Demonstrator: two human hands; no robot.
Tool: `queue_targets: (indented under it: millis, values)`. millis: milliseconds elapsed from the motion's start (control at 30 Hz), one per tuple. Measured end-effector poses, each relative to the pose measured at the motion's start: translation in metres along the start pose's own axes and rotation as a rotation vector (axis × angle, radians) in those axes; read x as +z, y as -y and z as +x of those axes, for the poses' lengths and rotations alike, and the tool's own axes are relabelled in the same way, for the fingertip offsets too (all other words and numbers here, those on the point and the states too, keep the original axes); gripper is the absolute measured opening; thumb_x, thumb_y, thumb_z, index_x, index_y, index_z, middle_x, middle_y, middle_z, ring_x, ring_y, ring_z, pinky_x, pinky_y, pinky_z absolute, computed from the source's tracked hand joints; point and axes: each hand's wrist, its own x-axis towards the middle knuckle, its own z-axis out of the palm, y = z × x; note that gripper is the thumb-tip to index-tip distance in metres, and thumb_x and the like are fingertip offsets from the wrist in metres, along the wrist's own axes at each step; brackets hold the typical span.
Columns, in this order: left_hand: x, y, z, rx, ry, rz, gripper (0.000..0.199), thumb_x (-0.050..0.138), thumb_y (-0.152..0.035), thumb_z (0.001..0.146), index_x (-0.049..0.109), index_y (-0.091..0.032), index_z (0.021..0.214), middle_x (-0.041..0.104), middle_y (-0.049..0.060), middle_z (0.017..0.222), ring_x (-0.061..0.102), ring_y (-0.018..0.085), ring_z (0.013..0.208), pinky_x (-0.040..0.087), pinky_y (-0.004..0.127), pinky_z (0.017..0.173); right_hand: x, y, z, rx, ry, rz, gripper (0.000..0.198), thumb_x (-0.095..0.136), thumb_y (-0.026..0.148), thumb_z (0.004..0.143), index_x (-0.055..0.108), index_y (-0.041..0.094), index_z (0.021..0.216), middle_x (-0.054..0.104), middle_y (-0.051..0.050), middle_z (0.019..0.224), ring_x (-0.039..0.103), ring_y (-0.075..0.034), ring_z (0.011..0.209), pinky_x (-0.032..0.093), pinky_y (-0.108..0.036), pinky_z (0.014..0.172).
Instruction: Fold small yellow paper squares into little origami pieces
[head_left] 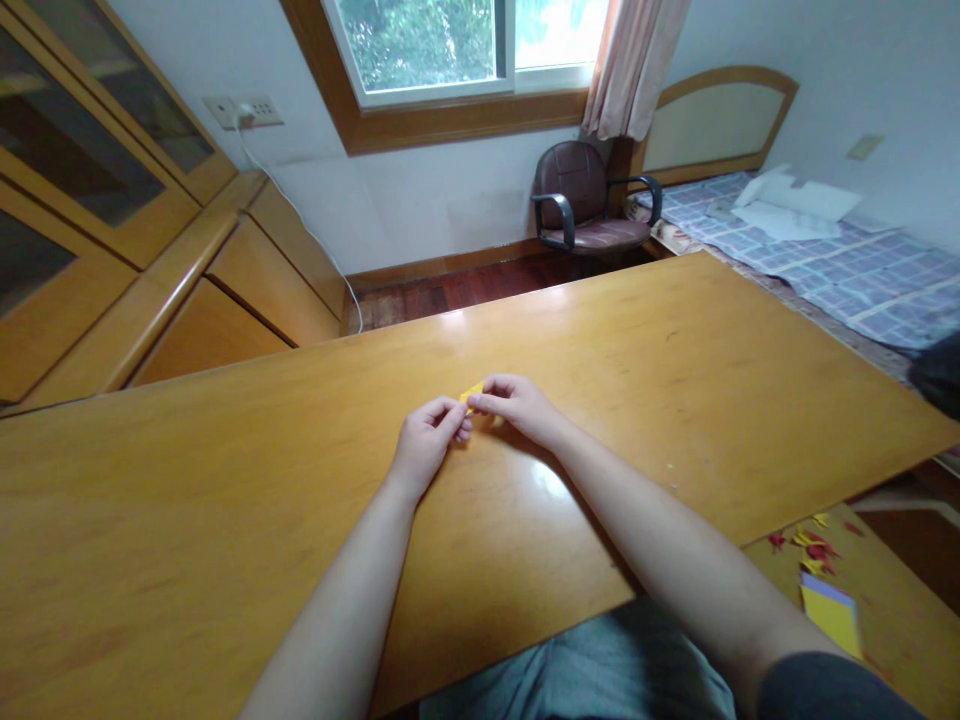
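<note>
A small folded piece of yellow paper [471,392] is pinched between my two hands, just above the wooden table [225,480]. My left hand [433,440] grips its near left side between thumb and fingers. On its right side, the thumb and fingers of my right hand [517,405] close over the edge. Much of the paper is hidden behind my fingers, so its exact folded shape cannot be made out.
On a lower surface at the right lie several small red and yellow folded papers [814,545] and a stack of yellow and purple paper sheets [832,615]. Beyond the table stand a brown armchair [574,200], a bed [825,250] and a wooden cabinet [217,310].
</note>
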Motion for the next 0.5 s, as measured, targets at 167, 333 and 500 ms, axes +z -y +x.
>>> queue_targets:
  millis: [167, 333, 500]
  values:
    - [0.0010, -0.0035, -0.0004, -0.014, 0.009, -0.012, 0.030, 0.070, -0.046, 0.081, 0.069, -0.016, 0.077, 0.067, 0.001, 0.068, 0.061, 0.012, 0.060, 0.050, 0.024, 0.062, -0.0012, -0.0035, 0.0006, -0.009, -0.010, -0.027, 0.035, 0.074, 0.048, 0.074, 0.063, 0.015, 0.071, 0.063, 0.001, 0.068, 0.053, -0.012, 0.066, 0.039, -0.026, 0.065]
    - [-0.0024, 0.0008, 0.0002, -0.014, 0.022, -0.055, 0.027, 0.067, -0.042, 0.083, 0.067, -0.016, 0.076, 0.069, 0.002, 0.068, 0.062, 0.013, 0.059, 0.051, 0.025, 0.061, -0.0011, -0.0002, 0.0002, -0.007, -0.054, 0.013, 0.034, 0.075, 0.046, 0.073, 0.060, 0.016, 0.067, 0.059, 0.003, 0.064, 0.050, -0.011, 0.062, 0.037, -0.026, 0.063]
    - [-0.0049, 0.0056, 0.0010, -0.019, 0.038, -0.093, 0.028, 0.062, -0.041, 0.086, 0.067, -0.016, 0.075, 0.069, 0.003, 0.068, 0.063, 0.013, 0.059, 0.051, 0.025, 0.061, -0.0011, 0.0022, -0.0001, 0.008, -0.047, 0.039, 0.034, 0.076, 0.046, 0.072, 0.060, 0.016, 0.066, 0.058, 0.003, 0.063, 0.049, -0.010, 0.061, 0.036, -0.026, 0.062]
